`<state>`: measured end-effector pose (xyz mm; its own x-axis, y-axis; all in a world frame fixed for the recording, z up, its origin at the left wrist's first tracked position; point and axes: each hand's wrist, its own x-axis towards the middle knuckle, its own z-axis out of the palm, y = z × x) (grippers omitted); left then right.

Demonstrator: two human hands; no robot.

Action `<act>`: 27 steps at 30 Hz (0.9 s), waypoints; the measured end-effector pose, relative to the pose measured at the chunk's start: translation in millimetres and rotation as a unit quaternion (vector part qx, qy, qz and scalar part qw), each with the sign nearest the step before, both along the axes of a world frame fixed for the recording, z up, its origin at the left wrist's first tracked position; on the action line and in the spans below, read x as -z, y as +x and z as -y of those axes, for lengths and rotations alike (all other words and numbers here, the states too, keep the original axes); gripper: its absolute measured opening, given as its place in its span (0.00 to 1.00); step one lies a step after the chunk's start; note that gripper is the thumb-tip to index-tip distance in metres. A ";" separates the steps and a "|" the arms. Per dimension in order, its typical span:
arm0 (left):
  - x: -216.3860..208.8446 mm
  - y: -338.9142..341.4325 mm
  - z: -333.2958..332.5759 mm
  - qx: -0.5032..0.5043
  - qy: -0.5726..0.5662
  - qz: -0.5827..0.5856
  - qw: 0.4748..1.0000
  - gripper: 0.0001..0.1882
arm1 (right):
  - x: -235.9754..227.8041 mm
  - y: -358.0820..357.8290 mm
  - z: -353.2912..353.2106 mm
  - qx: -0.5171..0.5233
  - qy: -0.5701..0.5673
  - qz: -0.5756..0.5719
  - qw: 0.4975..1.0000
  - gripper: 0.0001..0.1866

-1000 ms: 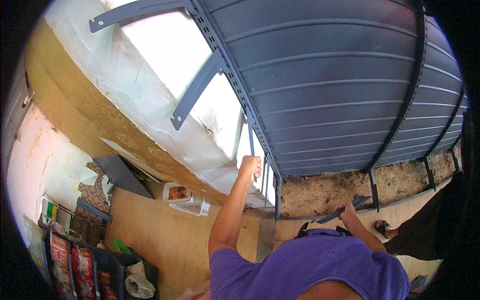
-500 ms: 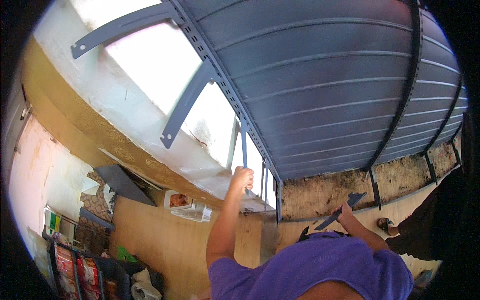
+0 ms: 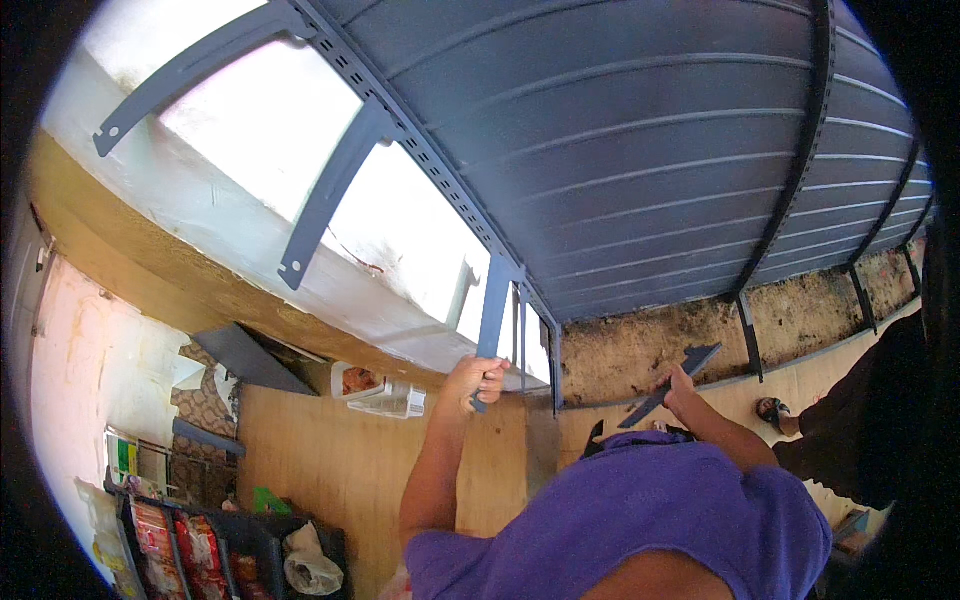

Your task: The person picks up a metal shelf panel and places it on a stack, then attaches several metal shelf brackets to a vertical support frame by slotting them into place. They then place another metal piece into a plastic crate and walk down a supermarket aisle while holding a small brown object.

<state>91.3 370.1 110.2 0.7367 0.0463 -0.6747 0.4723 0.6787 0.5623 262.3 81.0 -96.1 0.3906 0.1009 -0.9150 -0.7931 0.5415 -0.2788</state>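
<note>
The left hand [image 3: 473, 383] is wrapped round the lower end of one flat grey bracket [image 3: 494, 308], whose top meets the slotted upright [image 3: 440, 165]; whether it is hooked in, I cannot tell. The right hand [image 3: 679, 386] clasps a second bracket [image 3: 702, 357]. Two more brackets [image 3: 338, 190], holed near their tips, jut beside a ribbed panel [image 3: 620, 180]. A dark-clothed person [image 3: 835, 430] is cut off at right.

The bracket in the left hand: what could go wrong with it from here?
The left hand grips the bracket near its lower end, so the top could swing or slip at the slotted upright. The right hand holds another dark piece, so it may be slow to help steady the bracket.
</note>
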 end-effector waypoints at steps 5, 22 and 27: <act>68.9 -1.8 3.7 0.015 -0.035 -0.074 0.997 0.08 | 7.4 5.0 -1.5 -0.004 0.035 0.009 0.999 0.14; 133.4 -21.3 -7.2 -0.115 0.150 -0.077 0.979 0.07 | 20.7 11.4 14.4 -0.048 0.023 0.021 0.998 0.19; 114.5 2.0 43.4 -0.002 0.335 -0.100 0.937 0.08 | 2.0 12.1 -5.5 -0.097 0.006 0.073 0.993 0.16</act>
<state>93.3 326.7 -4.3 0.5973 0.5121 -0.6173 0.6117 0.2069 0.7635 274.4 86.4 -98.2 0.4909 0.1979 -0.8484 -0.8346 0.3864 -0.3927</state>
